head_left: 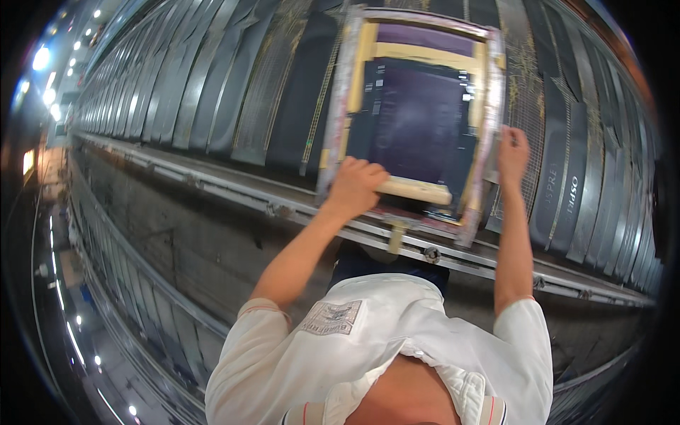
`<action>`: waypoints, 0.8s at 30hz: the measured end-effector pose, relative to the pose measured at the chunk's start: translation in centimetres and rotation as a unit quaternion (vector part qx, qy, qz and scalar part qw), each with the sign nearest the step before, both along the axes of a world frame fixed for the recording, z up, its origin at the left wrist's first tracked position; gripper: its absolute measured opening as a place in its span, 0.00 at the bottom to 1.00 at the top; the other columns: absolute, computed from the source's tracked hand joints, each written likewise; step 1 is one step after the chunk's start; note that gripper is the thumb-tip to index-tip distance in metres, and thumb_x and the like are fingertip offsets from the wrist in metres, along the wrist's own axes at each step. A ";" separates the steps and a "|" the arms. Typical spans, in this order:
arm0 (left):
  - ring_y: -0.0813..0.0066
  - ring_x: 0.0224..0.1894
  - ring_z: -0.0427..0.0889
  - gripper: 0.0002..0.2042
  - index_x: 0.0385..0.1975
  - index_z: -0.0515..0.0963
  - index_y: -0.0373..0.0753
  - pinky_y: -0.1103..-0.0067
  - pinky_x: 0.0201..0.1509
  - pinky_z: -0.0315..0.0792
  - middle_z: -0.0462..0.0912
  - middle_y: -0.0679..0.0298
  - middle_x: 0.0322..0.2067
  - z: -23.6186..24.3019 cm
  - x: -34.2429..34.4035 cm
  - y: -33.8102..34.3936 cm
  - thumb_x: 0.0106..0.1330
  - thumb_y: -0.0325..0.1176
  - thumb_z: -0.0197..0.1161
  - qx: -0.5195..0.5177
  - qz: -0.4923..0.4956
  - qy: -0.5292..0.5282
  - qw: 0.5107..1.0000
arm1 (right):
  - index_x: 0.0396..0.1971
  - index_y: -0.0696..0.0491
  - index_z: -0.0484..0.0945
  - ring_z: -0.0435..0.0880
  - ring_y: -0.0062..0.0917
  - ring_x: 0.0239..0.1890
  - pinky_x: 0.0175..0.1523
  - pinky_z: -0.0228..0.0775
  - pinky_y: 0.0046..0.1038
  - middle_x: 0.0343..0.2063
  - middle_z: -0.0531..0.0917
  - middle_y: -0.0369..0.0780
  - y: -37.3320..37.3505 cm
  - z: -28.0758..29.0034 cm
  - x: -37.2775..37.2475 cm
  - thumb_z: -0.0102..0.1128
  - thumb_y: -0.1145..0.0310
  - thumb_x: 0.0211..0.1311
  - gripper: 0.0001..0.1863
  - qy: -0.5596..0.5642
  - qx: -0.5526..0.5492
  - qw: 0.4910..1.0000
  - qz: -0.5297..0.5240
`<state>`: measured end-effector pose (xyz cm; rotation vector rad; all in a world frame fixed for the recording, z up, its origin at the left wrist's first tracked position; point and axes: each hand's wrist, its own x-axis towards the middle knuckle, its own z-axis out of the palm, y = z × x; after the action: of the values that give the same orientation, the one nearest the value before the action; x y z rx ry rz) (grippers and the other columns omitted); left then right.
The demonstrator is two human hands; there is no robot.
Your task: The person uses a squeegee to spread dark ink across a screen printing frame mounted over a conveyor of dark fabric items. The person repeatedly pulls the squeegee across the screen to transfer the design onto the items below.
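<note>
White shirt (pixel 340 319), arms (pixel 513 241) forward, left hand (pixel 356 185) gripping wooden bar (pixel 414 190), right hand (pixel 513 154) curled beside frame (pixel 494 92), hold unclear

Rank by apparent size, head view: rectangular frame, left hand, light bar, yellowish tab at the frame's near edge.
1. Rectangular frame: largest by far.
2. Left hand and light bar: not ranked; the hand covers part of the bar.
3. Yellowish tab: smallest.
</note>
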<state>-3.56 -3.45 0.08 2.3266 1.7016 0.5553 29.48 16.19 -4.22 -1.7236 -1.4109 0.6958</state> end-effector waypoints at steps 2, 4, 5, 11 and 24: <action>0.66 0.39 0.82 0.17 0.37 0.86 0.45 0.68 0.47 0.71 0.87 0.71 0.38 0.1 -2.9 0.5 0.44 0.27 0.74 -0.017 0.002 0.010 1.000 | 0.42 0.52 0.85 0.86 0.37 0.39 0.47 0.76 0.37 0.37 0.87 0.44 -0.5 -2.2 -3.5 0.63 0.59 0.69 0.12 0.011 0.009 1.000 0.012; 0.64 0.40 0.83 0.15 0.36 0.86 0.45 0.67 0.49 0.71 0.89 0.70 0.39 -0.5 -3.5 0.7 0.46 0.27 0.75 -0.033 0.016 0.015 0.999 | 0.42 0.51 0.85 0.87 0.45 0.44 0.49 0.77 0.42 0.40 0.88 0.47 0.4 -3.6 -4.9 0.62 0.60 0.69 0.11 -0.006 -0.026 0.999 0.019; 0.63 0.40 0.84 0.15 0.37 0.87 0.45 0.66 0.49 0.71 0.89 0.70 0.40 0.2 -2.4 0.2 0.47 0.27 0.76 -0.039 0.030 0.030 0.998 | 0.42 0.51 0.84 0.87 0.45 0.44 0.49 0.77 0.42 0.40 0.88 0.47 0.5 -4.6 -5.0 0.63 0.59 0.68 0.12 0.060 0.002 0.998 0.005; 0.66 0.36 0.82 0.17 0.37 0.84 0.44 0.68 0.44 0.68 0.87 0.70 0.39 2.4 4.8 -0.5 0.45 0.23 0.72 0.033 0.035 0.068 0.997 | 0.37 0.54 0.84 0.86 0.45 0.32 0.40 0.75 0.41 0.28 0.86 0.49 1.0 -3.4 0.4 0.65 0.57 0.66 0.14 0.091 0.044 0.995 -0.022; 0.66 0.38 0.80 0.24 0.42 0.82 0.42 0.68 0.47 0.67 0.85 0.68 0.44 -2.2 3.3 -0.2 0.39 0.25 0.70 0.024 -0.047 0.064 0.997 | 0.43 0.49 0.85 0.88 0.51 0.39 0.46 0.79 0.46 0.35 0.89 0.50 1.6 -2.2 1.1 0.59 0.53 0.69 0.16 -0.092 -0.106 0.990 0.001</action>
<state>-0.25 -3.61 -2.07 2.5115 1.6369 0.4444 30.61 17.75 -6.44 -1.9933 -1.5079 0.7249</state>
